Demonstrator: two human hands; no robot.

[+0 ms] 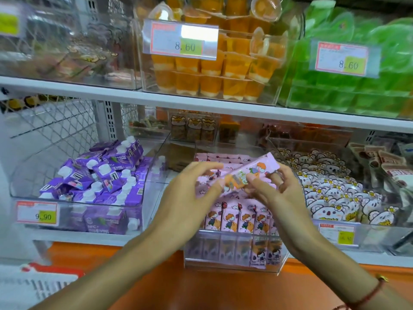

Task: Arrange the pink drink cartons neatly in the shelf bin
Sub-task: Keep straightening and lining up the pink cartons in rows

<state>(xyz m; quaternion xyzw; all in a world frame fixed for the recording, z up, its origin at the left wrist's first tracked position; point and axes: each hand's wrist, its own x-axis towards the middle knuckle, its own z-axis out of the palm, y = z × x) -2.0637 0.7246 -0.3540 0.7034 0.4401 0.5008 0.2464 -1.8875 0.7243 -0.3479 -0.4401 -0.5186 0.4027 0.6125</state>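
Note:
A pink drink carton (257, 170) with a cartoon child printed on it is held tilted above the clear shelf bin (232, 262). My left hand (190, 193) grips its lower left end and my right hand (274, 191) grips its right side. Below, a row of pink cartons (237, 218) stands upright at the bin's front. More pink cartons (221, 157) lie flat at the back of the bin. My hands hide the bin's middle.
A bin of purple cartons (100, 175) sits to the left, and a bin of white koala-print packs (335, 189) to the right. The shelf above (156, 97) carries orange jelly cups (212, 72) and green packs (348, 81). An orange ledge (201, 287) runs below.

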